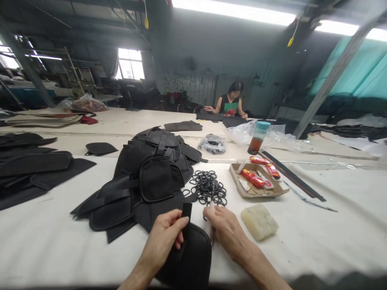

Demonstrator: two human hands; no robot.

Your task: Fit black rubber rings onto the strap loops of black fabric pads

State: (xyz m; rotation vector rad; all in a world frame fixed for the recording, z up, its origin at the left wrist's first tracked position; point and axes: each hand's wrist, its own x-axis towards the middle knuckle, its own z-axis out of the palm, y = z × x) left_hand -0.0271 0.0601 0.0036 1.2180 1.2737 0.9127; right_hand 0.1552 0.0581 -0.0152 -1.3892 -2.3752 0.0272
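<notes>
My left hand [169, 235] pinches a black strap [186, 211] between thumb and fingers. The strap lies against a black padded piece [193, 262] with a piped, rounded edge at the table's front. My right hand [226, 229] is closed beside it, at the near side of a heap of black D-rings [208, 185]. A slim, pale-tipped thing [211, 204] shows at its fingertips; its kind is hidden by the hand. To the left of the rings lies a pile of similar black padded pieces with straps [159, 177].
A cardboard tray [256, 195] with red-and-yellow tubes stands right of the rings, near a yellowish block [259, 221]. Beyond are a teal-lidded bottle [258, 137], a long dark strip [293, 175] and plastic bags. More black pieces [36, 169] lie left. A person [231, 104] sits across the table.
</notes>
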